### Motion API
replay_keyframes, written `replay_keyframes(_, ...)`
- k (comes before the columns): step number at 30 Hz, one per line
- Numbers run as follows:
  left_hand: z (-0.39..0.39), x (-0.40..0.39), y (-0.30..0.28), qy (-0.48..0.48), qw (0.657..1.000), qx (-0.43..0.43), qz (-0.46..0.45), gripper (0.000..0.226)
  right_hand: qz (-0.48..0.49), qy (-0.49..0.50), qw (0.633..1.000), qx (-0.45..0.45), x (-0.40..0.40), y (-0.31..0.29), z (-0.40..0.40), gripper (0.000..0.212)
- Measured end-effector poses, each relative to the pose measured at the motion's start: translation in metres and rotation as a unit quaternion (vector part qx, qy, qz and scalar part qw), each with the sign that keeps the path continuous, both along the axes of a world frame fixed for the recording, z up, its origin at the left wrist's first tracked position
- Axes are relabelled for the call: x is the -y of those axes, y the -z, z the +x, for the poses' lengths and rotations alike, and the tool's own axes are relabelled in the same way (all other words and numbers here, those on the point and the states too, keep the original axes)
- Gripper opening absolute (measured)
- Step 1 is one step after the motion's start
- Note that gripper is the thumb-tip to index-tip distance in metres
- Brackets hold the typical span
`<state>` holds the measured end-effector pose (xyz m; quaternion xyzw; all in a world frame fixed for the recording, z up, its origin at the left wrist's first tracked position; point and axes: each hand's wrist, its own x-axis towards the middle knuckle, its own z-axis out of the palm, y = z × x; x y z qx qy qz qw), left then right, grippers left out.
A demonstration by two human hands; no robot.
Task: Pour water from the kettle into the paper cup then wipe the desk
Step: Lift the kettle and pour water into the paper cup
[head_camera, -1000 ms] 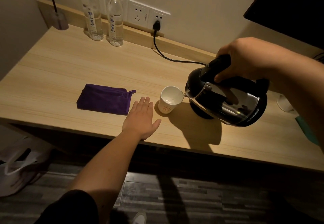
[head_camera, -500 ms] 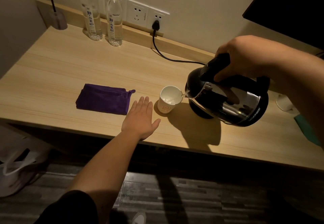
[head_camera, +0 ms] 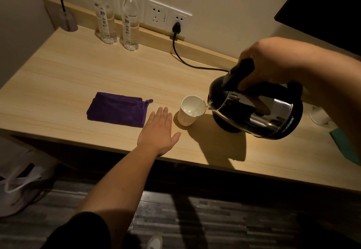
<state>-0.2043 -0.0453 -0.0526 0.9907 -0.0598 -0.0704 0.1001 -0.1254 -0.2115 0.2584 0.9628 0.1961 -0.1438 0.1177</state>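
My right hand (head_camera: 267, 63) grips the black handle of a steel kettle (head_camera: 259, 112), which is tilted left with its spout at the rim of a white paper cup (head_camera: 188, 112). A thin stream of water runs from the spout into the cup. The cup stands upright on the wooden desk (head_camera: 68, 73). My left hand (head_camera: 158, 131) lies flat, palm down, on the desk just left of the cup, not touching it. A folded purple cloth (head_camera: 117, 109) lies to the left of that hand.
Two water bottles (head_camera: 117, 14) stand at the back by the wall sockets. A black cord (head_camera: 187, 61) runs from the plug toward the kettle's base (head_camera: 226, 125). A small glass with a stick (head_camera: 67, 19) sits back left. A white object (head_camera: 320, 116) and a teal item (head_camera: 345, 145) lie at the right edge.
Almost nothing has moved. The kettle stays tilted over the cup with water running, and my left hand rests in the same place.
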Motion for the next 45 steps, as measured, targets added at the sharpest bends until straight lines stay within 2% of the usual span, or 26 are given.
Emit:
replay_keyframes(14,0.000,-0.001,0.001,0.003,1.000,-0.002,-0.001,0.080,0.008,0.013,1.000,0.010,-0.001,0.001,0.000,0.039)
replay_keyframes(17,0.000,-0.001,0.000,0.002,1.000,-0.005,0.000,0.080,0.046,0.039,0.998,0.032,0.015,0.006,-0.005,0.040)
replay_keyframes(20,0.000,-0.001,0.000,0.002,1.000,-0.009,0.000,0.080,0.148,0.109,0.983,0.014,0.037,0.013,-0.019,0.041)
replay_keyframes(25,0.000,-0.001,-0.002,0.003,1.000,-0.016,0.006,0.080,0.297,0.202,0.933,-0.006,0.072,0.034,-0.042,0.041)
replay_keyframes(31,0.000,-0.001,-0.001,0.005,1.000,-0.021,0.014,0.080,0.450,0.277,0.849,0.019,0.109,0.063,-0.070,0.031)
replay_keyframes(37,0.002,-0.002,0.000,0.006,1.000,-0.016,0.021,0.082,0.542,0.363,0.746,0.135,0.148,0.104,-0.107,0.034)
replay_keyframes(42,0.002,0.000,-0.003,0.007,1.000,-0.007,0.024,0.081,0.581,0.437,0.644,0.237,0.177,0.128,-0.126,0.032)
replay_keyframes(45,0.002,0.001,-0.004,0.006,0.999,0.000,0.035,0.081,0.593,0.459,0.600,0.276,0.187,0.140,-0.127,0.035)
